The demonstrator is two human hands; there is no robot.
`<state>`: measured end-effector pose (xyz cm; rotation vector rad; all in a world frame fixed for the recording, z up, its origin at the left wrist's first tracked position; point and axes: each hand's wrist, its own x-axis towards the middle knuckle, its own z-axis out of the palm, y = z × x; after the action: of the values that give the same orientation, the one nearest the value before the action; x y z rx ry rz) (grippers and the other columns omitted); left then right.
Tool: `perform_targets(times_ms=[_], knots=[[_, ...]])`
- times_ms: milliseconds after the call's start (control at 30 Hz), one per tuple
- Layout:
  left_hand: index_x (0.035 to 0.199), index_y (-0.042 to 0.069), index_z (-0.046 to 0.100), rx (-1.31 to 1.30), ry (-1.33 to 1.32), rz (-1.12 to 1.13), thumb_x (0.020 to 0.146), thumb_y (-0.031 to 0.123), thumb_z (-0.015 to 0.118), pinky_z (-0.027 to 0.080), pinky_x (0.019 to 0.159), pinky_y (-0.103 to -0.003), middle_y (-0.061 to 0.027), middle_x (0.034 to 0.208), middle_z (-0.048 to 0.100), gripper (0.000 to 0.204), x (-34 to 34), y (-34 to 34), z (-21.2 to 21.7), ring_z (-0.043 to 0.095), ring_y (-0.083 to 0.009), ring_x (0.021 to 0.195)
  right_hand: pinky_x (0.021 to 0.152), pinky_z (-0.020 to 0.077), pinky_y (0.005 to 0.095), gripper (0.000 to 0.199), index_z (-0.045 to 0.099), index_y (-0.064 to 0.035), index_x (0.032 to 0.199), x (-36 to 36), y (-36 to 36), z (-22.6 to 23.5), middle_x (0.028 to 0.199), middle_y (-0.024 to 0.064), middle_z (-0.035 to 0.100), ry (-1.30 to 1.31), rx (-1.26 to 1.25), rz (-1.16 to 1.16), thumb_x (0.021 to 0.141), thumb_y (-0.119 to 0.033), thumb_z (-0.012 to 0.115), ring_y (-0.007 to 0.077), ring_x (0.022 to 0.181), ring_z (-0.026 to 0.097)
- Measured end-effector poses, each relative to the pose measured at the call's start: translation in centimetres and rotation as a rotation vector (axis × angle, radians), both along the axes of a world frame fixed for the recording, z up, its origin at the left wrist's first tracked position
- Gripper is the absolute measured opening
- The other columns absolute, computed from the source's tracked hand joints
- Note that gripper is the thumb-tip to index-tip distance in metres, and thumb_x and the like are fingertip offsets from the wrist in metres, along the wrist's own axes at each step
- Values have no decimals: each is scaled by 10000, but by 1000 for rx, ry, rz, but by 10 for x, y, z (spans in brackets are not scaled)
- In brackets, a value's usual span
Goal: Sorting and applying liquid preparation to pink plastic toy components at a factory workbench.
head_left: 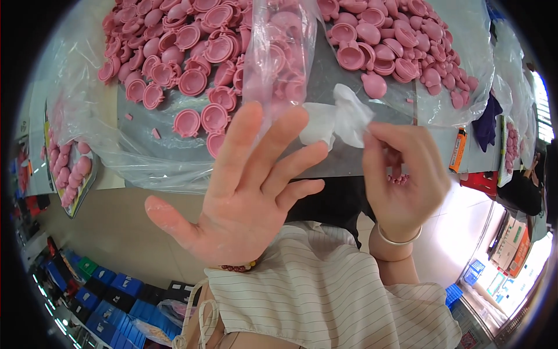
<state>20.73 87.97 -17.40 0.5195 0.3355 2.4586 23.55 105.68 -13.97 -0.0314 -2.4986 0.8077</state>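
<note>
My left hand is raised in front of the table, palm showing and fingers spread, with nothing in it. Pale smudges mark its thumb. To its right, my right hand pinches a thin, crumpled white tissue between thumb and fingers. The tissue hangs over the grey table top, close to the left fingertips. Behind the left hand lies a heap of pink plastic shells, round and cup-like. A second heap of pink shells spreads at the back right.
Clear plastic sheeting runs between the heaps and drapes over the table's front edge. At right are an orange, narrow tool and a purple cloth. A packet of pink pieces sits at left. Blue bins stand lower left.
</note>
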Motion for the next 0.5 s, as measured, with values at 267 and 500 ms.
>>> perform_targets(times_ms=[267, 500], knots=[[1371, 69, -107, -117, -231, 148, 698, 781, 303, 152, 1037, -476, -210, 1419, -112, 1062, 17, 26, 14, 34, -347, 1322, 453, 403, 241, 195, 591, 4, 779, 3, -20, 15, 624, 72, 560, 245, -317, 441, 600, 43, 657, 157, 527, 521], [1348, -58, -49, -35, -338, 217, 527, 907, 266, 198, 897, -177, -258, 1386, 113, 1306, 24, 44, 20, 300, -106, 1169, 525, 407, 279, 436, 503, -18, 863, 12, -28, -15, 796, 120, 556, -137, -679, 659, 657, -295, 768, 171, 622, 519]])
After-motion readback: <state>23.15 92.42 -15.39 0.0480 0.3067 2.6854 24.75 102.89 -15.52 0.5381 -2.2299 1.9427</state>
